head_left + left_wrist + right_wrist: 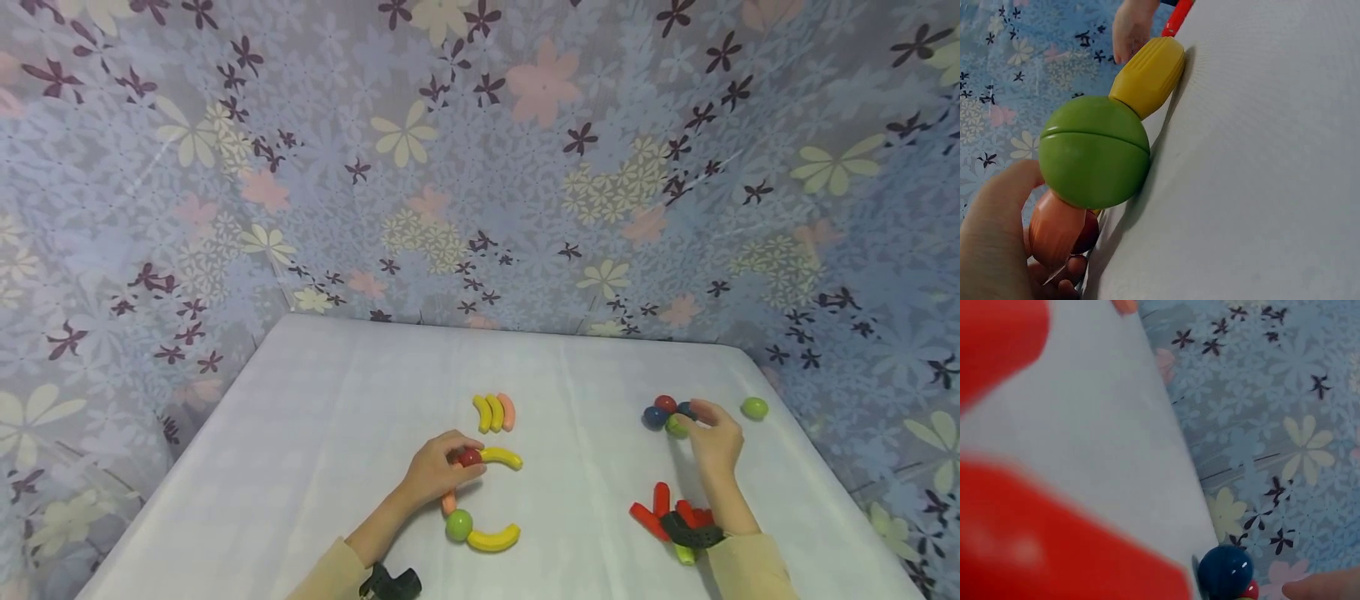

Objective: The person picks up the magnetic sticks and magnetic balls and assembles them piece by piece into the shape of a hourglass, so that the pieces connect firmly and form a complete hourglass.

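Observation:
In the head view my left hand (pixel 442 467) has its fingers and thumb around a red ball (pixel 469 457), between a yellow banana piece (pixel 502 457) and an orange-pink piece (pixel 448 502). A green ball (pixel 459 525) and another yellow banana piece (pixel 494 538) continue this curved row; the left wrist view shows the green ball (pixel 1094 152) close up. My right hand (pixel 717 439) is at a cluster with a green ball (pixel 677 426), blue balls (pixel 655 417) and a red ball (pixel 665 404). Its thumb and fingers are parted; contact is unclear.
Two yellow banana pieces (pixel 488 413) and a pink one (pixel 508 412) lie side by side behind my left hand. A lone green ball (pixel 754 408) is at the right edge. Several red pieces (pixel 649 521) and a yellow-green one (pixel 684 554) lie by my right wrist.

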Demonstrator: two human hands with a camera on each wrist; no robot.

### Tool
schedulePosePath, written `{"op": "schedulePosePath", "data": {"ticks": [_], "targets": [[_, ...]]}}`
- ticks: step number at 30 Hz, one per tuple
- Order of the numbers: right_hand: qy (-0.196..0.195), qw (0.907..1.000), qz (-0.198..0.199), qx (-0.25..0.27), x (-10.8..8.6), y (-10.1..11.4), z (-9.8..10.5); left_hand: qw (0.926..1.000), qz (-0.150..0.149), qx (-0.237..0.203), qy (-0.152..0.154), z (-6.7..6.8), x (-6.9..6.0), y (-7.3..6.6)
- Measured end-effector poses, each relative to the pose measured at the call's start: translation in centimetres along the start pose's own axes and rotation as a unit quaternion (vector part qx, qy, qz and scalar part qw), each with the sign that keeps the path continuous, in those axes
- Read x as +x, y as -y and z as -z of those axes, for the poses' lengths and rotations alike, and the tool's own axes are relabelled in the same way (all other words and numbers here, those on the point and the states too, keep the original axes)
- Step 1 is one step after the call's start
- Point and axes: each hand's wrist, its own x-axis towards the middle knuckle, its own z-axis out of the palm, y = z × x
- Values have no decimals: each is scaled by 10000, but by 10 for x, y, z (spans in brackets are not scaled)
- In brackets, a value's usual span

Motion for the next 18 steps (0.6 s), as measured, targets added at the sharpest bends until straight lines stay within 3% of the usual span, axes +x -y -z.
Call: {"op": "schedulePosePath", "data": {"ticks": [8,13,18], "targets": [[442,9979,-478,-53,-1,-6,-2,9998,97,160,-23,0,0,-4],[370,9979,-392,-348,1,-11,-4,9997,126,194,11,1,-1,-5],[515,9973,-454,-276,1,-12,-5,9993,194,319,4,2,0,-5]]}}
